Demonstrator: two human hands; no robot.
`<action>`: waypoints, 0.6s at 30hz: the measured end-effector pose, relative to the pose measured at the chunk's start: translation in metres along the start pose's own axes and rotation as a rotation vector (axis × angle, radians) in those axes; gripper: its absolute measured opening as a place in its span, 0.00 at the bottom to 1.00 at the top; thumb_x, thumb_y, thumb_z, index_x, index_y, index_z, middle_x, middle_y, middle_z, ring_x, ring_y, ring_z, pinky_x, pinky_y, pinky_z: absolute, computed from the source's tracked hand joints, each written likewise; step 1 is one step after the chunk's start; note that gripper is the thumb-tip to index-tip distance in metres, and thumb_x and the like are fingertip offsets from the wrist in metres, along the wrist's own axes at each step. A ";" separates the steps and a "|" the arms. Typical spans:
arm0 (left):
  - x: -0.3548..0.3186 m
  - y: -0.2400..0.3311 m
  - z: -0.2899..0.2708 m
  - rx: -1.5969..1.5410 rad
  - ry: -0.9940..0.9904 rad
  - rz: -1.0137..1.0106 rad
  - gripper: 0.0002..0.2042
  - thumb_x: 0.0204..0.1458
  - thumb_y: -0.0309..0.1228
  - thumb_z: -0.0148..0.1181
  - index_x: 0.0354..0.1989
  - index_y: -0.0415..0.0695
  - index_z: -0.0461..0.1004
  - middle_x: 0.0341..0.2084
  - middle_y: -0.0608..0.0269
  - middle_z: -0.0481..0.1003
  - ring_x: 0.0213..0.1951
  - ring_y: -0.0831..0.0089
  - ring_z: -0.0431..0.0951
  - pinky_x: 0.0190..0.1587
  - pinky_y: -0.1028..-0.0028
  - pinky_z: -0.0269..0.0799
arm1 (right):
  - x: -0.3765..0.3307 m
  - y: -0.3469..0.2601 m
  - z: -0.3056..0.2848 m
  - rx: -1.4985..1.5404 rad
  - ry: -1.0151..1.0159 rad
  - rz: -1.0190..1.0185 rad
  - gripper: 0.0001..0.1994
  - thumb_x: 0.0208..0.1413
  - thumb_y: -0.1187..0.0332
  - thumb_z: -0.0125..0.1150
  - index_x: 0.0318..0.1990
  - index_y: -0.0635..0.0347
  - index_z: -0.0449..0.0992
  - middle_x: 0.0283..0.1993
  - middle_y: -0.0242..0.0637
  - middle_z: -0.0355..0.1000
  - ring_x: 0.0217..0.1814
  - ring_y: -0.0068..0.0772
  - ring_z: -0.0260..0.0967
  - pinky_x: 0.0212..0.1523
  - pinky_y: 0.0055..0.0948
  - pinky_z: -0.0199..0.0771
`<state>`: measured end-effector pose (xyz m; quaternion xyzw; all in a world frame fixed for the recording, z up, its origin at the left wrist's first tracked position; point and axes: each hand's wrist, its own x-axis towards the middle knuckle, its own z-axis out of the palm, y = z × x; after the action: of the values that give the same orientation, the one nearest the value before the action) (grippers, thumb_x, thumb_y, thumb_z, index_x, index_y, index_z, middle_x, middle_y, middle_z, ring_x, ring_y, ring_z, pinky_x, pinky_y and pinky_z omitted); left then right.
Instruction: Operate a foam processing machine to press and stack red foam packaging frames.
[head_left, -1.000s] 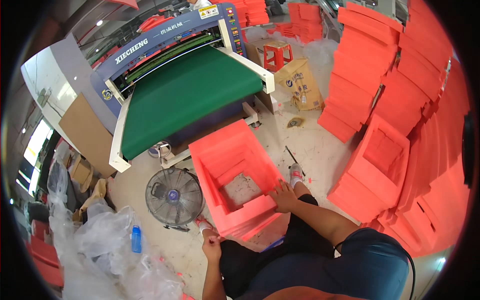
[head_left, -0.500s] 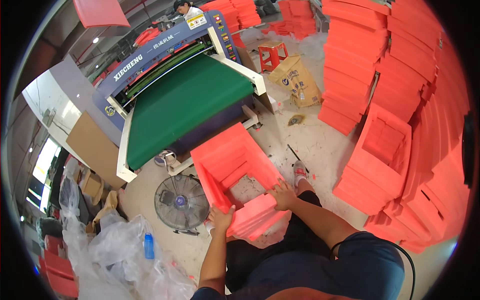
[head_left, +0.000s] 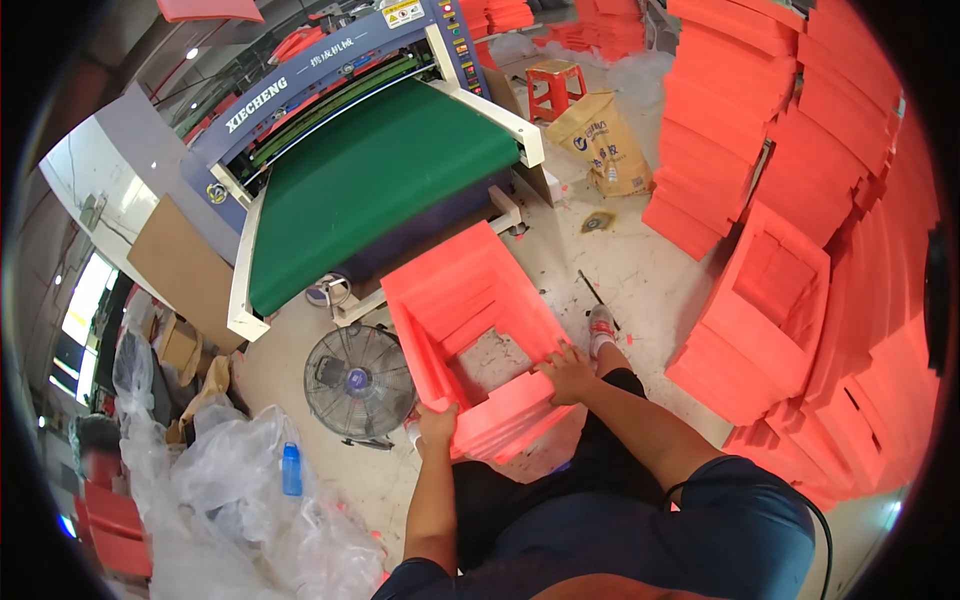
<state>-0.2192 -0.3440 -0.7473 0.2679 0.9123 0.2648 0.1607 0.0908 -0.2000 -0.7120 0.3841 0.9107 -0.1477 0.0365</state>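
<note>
Tilted in front of me is a stack of rectangular red foam frames [head_left: 535,300], with a large hole through the middle where floor shows. My left hand [head_left: 437,425] grips the stack's near left corner, its fingers over the edge. At the near right corner my right hand [head_left: 567,374] holds the stack, fingers bent over the rim and thumb toward the inside. Several layers show as stepped edges along the near side and on the inner walls. The stack's far end reaches close to the green conveyor belt [head_left: 390,180] of a blue-grey machine.
A black floor fan [head_left: 358,380] stands left of the foam stack. Clear plastic sheeting [head_left: 225,490] and a blue bottle [head_left: 291,470] lie further left. Tall stacks of red foam [head_left: 725,120] and another frame stack [head_left: 765,300] fill the right. A paper sack [head_left: 605,150] and red stool [head_left: 553,88] stand behind.
The whole scene has shifted slightly upward in the view. Both hands keep hold of the foam stack, whose near-side layers now look more evenly lined up.
</note>
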 end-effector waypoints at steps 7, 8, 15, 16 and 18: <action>-0.012 0.012 -0.006 -0.022 0.003 -0.013 0.43 0.40 0.50 0.72 0.58 0.31 0.60 0.49 0.28 0.74 0.54 0.38 0.75 0.58 0.54 0.70 | -0.003 0.002 0.001 -0.012 -0.011 0.010 0.42 0.39 0.52 0.74 0.66 0.33 0.63 0.71 0.42 0.57 0.81 0.56 0.31 0.77 0.55 0.34; -0.012 0.007 -0.006 -0.020 0.002 -0.021 0.43 0.40 0.50 0.72 0.58 0.31 0.60 0.49 0.28 0.74 0.54 0.38 0.75 0.58 0.54 0.70 | -0.003 -0.001 0.000 -0.014 0.003 0.006 0.43 0.38 0.53 0.75 0.66 0.35 0.63 0.72 0.40 0.55 0.82 0.56 0.30 0.77 0.57 0.35; -0.023 0.008 -0.006 -0.066 0.031 0.038 0.42 0.42 0.48 0.72 0.58 0.31 0.60 0.50 0.30 0.73 0.54 0.39 0.75 0.57 0.54 0.70 | -0.011 0.000 0.008 -0.013 0.073 -0.005 0.41 0.38 0.54 0.76 0.64 0.35 0.64 0.71 0.40 0.58 0.81 0.56 0.31 0.77 0.56 0.36; -0.025 0.008 -0.006 -0.055 0.024 0.041 0.42 0.43 0.49 0.71 0.58 0.31 0.59 0.51 0.30 0.73 0.54 0.38 0.75 0.57 0.55 0.70 | -0.013 0.000 0.009 -0.014 0.086 -0.004 0.41 0.38 0.55 0.76 0.64 0.35 0.64 0.70 0.40 0.59 0.81 0.56 0.31 0.77 0.56 0.36; -0.024 0.006 -0.005 -0.047 0.028 0.035 0.42 0.43 0.50 0.71 0.58 0.31 0.59 0.50 0.30 0.73 0.54 0.38 0.75 0.57 0.54 0.70 | -0.013 0.000 0.010 -0.019 0.099 -0.006 0.41 0.38 0.55 0.76 0.64 0.35 0.64 0.70 0.40 0.59 0.81 0.56 0.31 0.77 0.55 0.36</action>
<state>-0.1997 -0.3558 -0.7366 0.2763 0.9030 0.2929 0.1495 0.0996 -0.2123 -0.7188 0.3879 0.9139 -0.1198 -0.0055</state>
